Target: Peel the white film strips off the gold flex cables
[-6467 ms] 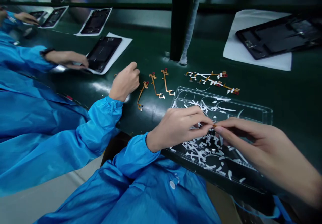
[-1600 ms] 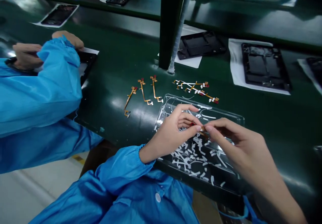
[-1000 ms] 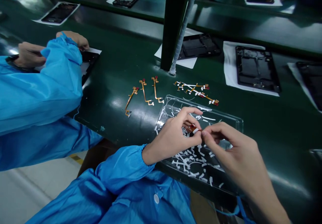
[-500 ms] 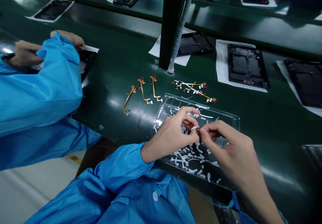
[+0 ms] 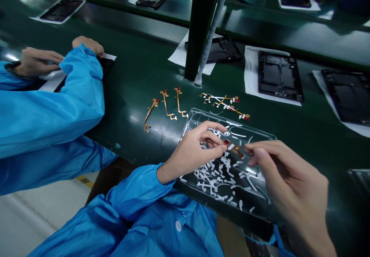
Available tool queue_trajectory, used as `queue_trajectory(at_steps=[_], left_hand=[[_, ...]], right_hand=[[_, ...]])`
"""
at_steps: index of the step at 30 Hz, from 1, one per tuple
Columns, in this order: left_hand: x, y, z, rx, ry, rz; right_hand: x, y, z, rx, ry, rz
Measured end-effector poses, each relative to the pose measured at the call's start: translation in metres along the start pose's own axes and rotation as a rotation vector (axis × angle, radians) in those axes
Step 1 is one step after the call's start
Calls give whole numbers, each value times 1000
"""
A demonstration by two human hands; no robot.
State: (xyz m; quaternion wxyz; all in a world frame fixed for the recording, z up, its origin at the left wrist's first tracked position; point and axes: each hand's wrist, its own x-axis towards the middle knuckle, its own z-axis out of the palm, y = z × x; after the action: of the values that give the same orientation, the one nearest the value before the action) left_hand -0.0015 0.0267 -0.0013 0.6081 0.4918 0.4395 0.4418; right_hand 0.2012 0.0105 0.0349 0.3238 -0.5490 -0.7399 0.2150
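Room between co-worker's sleeve (image 5: 75, 103) and ribbon cables (image 5: 165, 103) — dark post (image 5: 201, 29) just beyond them

Spread over glossy dark green bench (image 5: 127, 106): three copper flex strips (image 5: 166, 105) in loose row; clear plastic tray (image 5: 261, 133); crossed cluster of white-marked strips (image 5: 222, 103) just behind; white paper sheets (image 5: 251, 70) farther back

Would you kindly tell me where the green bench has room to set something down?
Bare bench shows between the co-worker's blue sleeve and the leftmost orange strip, and between the right hand and the black frames beyond it. Crowded spots are the clear tray, strewn with white scraps, and just behind it, where orange strips overlap.
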Motion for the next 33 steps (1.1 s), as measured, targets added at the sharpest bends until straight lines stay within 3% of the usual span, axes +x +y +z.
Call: queue_trajectory(at_steps=[5,14,19,22,24,29,33], left_hand=[[-3,4,1,121,80,69],[-3,1,-5,213,88,103],[-4,-3,-4,262,65,93],[-5,-5,-6,294,54,110],[-5,-5,-9,317,56,144],[-6,-1,-16,357,85,195],[-10,6,-14,338,14,228]], right_hand=[[-5,0,11,-410,90,-434],[-5,-1,29,-707,171,-607],[2,-6,40,-746,200,-503],[5,-6,33,-689,188,-417],[7,-5,18,-566,94,-322],[9,-4,-25,-352,-350,-162],[19,-15,-34,-145,-333,-82]])
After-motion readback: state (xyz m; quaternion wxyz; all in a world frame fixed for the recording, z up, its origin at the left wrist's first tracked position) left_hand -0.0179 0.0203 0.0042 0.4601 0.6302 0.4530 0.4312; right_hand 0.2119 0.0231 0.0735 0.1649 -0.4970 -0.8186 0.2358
